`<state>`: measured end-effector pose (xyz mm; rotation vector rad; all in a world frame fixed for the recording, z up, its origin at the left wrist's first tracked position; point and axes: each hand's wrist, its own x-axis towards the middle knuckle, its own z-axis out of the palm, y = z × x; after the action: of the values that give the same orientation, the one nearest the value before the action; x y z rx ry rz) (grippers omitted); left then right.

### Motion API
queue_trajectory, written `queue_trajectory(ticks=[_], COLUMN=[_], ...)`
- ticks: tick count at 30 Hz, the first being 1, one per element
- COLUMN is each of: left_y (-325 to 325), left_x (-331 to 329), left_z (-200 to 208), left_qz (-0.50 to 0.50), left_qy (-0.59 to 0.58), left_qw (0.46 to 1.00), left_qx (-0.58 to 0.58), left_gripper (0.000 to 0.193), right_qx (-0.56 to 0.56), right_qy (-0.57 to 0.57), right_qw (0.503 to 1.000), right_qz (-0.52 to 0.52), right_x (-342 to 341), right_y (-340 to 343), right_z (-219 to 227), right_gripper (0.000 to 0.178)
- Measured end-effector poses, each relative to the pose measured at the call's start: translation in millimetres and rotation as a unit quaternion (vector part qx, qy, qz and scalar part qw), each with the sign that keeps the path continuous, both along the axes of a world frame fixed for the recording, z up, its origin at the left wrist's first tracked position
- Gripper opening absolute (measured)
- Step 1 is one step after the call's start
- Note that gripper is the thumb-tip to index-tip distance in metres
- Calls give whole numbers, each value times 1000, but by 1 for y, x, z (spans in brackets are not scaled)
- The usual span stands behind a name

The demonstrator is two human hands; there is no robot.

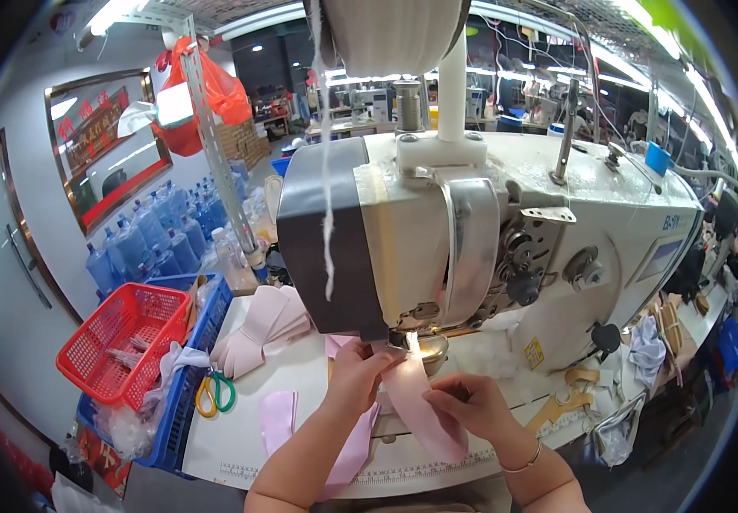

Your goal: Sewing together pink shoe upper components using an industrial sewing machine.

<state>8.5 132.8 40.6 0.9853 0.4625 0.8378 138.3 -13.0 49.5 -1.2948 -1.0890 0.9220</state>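
Note:
A large white and grey sewing machine (505, 231) stands on a white work table (292, 385). My left hand (357, 376) pinches a pale pink fabric strip (420, 406) just below the lit needle area. My right hand (463, 402) grips the same strip lower down, its wrist wearing a thin bracelet. The strip runs from under the presser foot toward me, and another part of the pink fabric hangs down below my left forearm. A second pink piece (276, 419) lies flat on the table left of my left arm.
A stack of pale pink pieces (262, 329) lies at the table's left. Green-handled scissors (215, 392) rest at the left edge, beside a red basket (125, 342) sitting in a blue crate (182, 402). Blue water bottles (159, 235) stand behind. A white thread (328, 205) hangs from above.

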Motion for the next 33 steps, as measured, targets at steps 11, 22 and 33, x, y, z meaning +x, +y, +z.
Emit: queue_trajectory(ticks=[11,22,33], left_y=[3,15,8], left_x=[-1,5,-7], left_z=[9,3,61], left_qz=[-37,-19,-54], left_qy=[26,10,314], left_qw=[999,1000,887], left_qx=[-8,-5,335], left_gripper=[19,26,31], right_qx=[31,36,148], right_qy=[-32,-46,-608], right_qw=[999,998,735], right_qz=[-15,-20,-261], right_x=[1,3,85], right_y=[6,12,31], right_z=[-14,-9,25], right_gripper=[9,9,6])
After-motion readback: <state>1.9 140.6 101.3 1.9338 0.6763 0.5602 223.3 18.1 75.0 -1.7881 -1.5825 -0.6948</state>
